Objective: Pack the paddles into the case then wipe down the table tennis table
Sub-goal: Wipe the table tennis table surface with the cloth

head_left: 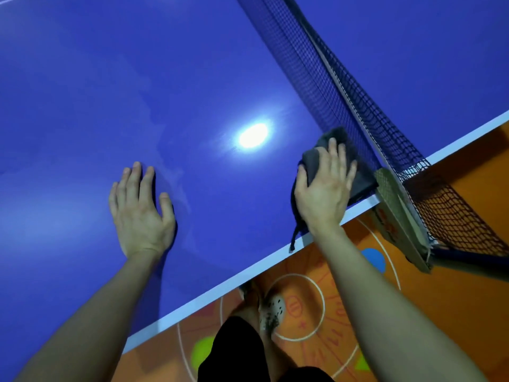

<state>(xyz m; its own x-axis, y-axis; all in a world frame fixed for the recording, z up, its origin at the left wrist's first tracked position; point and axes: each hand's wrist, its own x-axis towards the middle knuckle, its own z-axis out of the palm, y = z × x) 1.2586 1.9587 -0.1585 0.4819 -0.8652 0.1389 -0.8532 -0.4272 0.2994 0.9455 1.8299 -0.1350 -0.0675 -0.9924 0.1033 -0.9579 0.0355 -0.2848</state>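
Your right hand (325, 188) is pressing a dark grey cloth (334, 135) flat onto the blue table tennis table (137, 92), fingers lying straight over it, just beside the net (325, 86) and its clamp (396, 205) at the white edge. Your left hand (140, 208) is resting palm-down on the surface, fingers straight, holding nothing.

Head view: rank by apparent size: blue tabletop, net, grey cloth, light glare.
1. blue tabletop
2. net
3. grey cloth, partly hidden under the right hand
4. light glare
The net recedes from the camera, so its rank is apparent only.
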